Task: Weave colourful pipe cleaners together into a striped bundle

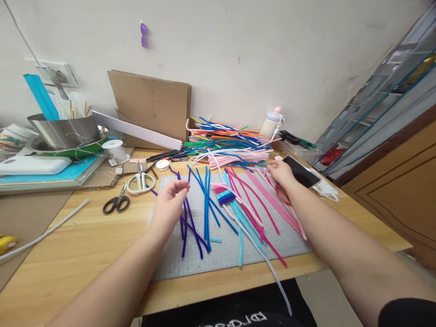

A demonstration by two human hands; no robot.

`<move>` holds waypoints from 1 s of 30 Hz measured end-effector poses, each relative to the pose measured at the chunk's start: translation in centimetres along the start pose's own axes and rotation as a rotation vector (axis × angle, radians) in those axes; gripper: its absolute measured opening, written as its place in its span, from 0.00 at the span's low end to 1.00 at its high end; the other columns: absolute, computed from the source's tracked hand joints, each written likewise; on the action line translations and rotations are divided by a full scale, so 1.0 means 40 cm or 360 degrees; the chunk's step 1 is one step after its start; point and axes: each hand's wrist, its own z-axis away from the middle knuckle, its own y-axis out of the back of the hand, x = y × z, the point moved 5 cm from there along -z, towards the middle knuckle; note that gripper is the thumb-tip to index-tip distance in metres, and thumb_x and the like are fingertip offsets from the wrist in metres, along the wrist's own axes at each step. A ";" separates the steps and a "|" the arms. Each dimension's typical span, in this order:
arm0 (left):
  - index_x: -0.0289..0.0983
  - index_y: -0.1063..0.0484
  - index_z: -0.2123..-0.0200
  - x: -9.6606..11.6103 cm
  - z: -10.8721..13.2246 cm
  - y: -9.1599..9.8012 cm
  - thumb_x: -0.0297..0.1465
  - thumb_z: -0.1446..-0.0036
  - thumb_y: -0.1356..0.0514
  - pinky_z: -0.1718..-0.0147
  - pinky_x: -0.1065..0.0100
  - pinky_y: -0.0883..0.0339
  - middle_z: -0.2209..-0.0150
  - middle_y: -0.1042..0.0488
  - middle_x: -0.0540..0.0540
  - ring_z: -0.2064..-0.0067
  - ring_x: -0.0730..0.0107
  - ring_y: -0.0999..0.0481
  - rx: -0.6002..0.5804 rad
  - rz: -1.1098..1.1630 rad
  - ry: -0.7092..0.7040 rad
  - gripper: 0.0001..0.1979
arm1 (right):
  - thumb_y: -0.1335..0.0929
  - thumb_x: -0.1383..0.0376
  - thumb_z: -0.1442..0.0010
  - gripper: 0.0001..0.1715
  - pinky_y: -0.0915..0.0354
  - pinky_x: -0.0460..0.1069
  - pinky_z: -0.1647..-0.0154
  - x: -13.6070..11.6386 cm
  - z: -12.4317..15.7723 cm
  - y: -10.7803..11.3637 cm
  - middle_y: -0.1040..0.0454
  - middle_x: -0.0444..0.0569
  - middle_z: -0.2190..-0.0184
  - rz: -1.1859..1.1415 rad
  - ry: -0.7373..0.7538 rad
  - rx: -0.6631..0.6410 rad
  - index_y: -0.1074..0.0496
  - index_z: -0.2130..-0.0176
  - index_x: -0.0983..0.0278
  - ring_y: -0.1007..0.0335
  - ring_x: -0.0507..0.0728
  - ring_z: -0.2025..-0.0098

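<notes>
Over the purple pipe cleaners [190, 222] hovers my left hand [170, 200], its fingers loosely bent, the thumb apart, nothing visible in it. My right hand [281, 173] is at the upper right of the grey cutting mat [225, 259], beside pink pipe cleaners [282, 204]. Its fingers are drawn together near the pipe cleaners' ends; what they hold, if anything, I cannot make out. Between the hands lie blue pipe cleaners [206, 209], light blue ones [241, 247], deep pink ones [272, 218] and a small blue bundle [225, 197]. One long grey pipe cleaner [272, 272] hangs over the table's front edge.
Behind the mat lies a heap of many-coloured pipe cleaners [231, 141]. Black-handled scissors [116, 203] and white-handled scissors [140, 183] lie to the left. A phone [301, 172] rests at right, a bottle [271, 125] behind. Cardboard [153, 104] leans on the wall.
</notes>
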 end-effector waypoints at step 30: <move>0.37 0.29 0.66 0.007 0.005 0.016 0.29 0.55 0.41 0.60 0.66 0.38 0.66 0.26 0.48 0.64 0.69 0.28 0.0179 0.0084 -0.0022 0.09 | 0.39 0.65 0.44 0.14 0.39 0.50 0.64 -0.195 -0.124 -0.016 0.25 0.55 0.66 0.0382 0.0126 0.0027 0.27 0.63 0.65 0.31 0.60 0.64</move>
